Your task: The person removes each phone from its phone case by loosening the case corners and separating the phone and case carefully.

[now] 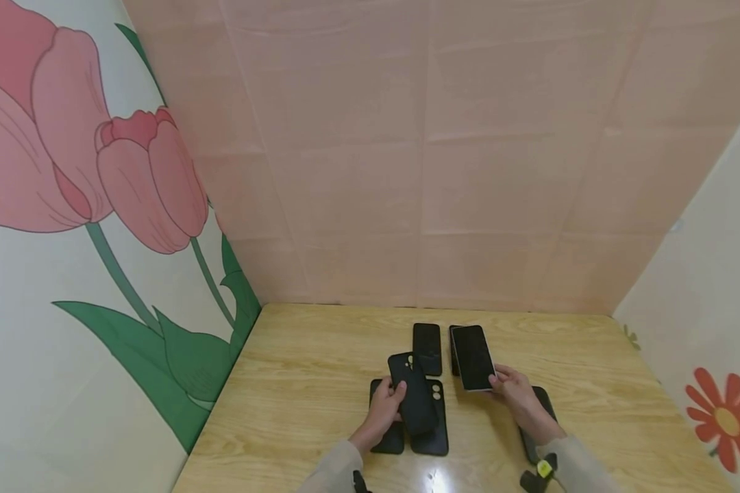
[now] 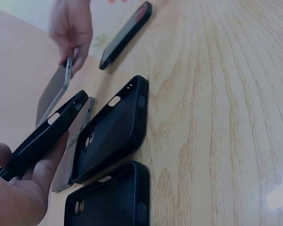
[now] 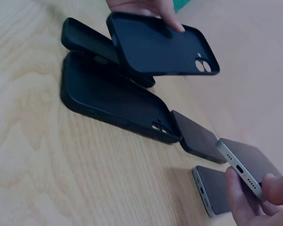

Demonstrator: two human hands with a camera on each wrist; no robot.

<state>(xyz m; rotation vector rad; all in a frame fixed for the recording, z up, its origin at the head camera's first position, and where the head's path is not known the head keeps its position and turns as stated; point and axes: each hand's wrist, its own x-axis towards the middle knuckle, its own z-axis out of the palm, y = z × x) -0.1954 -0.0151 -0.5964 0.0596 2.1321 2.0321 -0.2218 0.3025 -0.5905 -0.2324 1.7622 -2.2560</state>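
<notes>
My left hand [image 1: 381, 412] grips a black phone case [image 1: 416, 404], raised over the table with its hollow side and camera cutouts showing in the right wrist view. Two more black cases, one on the left [image 1: 390, 439] and one on the right [image 1: 438, 438], lie side by side below it, hollow side up. Between thumb and fingers, my right hand [image 1: 516, 396] pinches a phone [image 1: 472, 357] by its bottom end, where the charging port shows in the right wrist view. The held phone partly hides another phone [image 3: 212, 188] lying on the table beneath.
Beyond the cases lies a dark phone [image 1: 427, 348]. A dark phone in a black case [image 2: 126, 35] rests at the right, partly hidden by my right forearm in the head view. The wooden table [image 1: 308, 370] meets a pink-covered wall [image 1: 358, 205] at the back and painted walls at both sides.
</notes>
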